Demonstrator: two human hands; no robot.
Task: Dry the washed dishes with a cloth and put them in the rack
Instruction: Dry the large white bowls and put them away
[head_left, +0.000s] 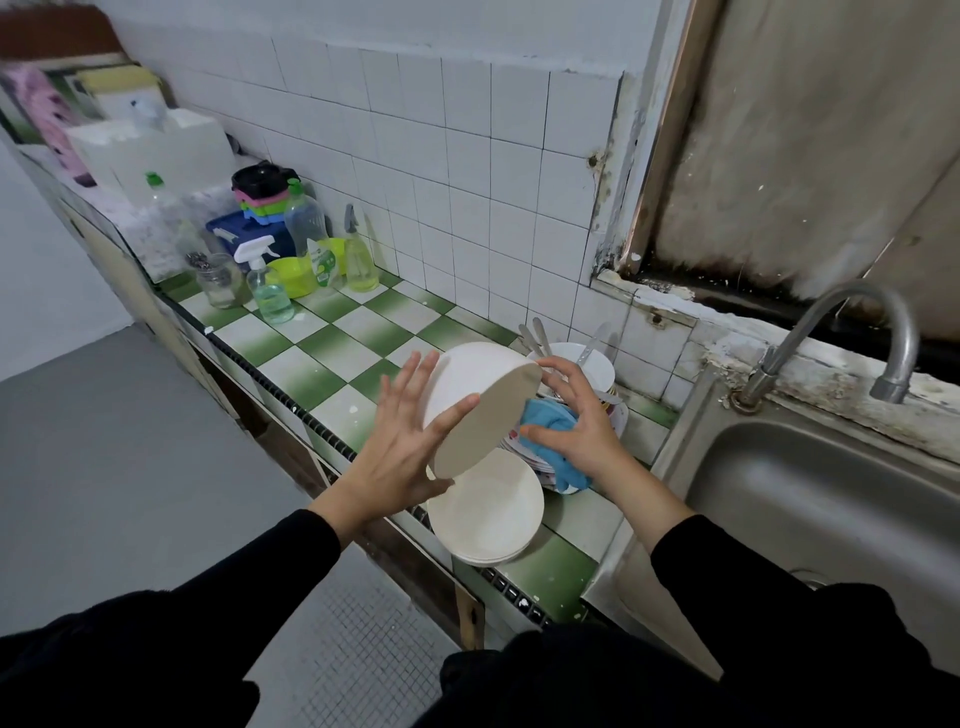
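Tilting on its side above the counter (337, 353), a white bowl (483, 400) is held between two bare hands in black sleeves. The left grip (400, 447) is spread wide, fingers straight and apart, and pressed flat against the bowl's outer wall. The right grip (576, 415) is curved like a claw, with fingertips at the bowl's far rim and the thumb closed onto a blue cloth (550, 421) bunched under the palm. Much of the cloth is hidden by that hand. Whether the flat face turned toward the camera is the bowl's mouth or its base cannot be told.

Directly below, a stack of bowls (488, 509) is set right at the counter's front edge, partly covered by the held bowl. Behind the cloth, a pile of plates (517, 448) is mostly hidden, and cutlery (535, 332) is seen standing in a white dish (592, 364) against the tiled wall.

Bare green-and-white tiles are left open between the hands and a cluster of bottles (306, 218) further left. A steel sink (810, 499) with a curved tap (852, 322) is found just to the right, cut off by the frame. Grey floor (130, 441) lies beyond the counter's front edge.
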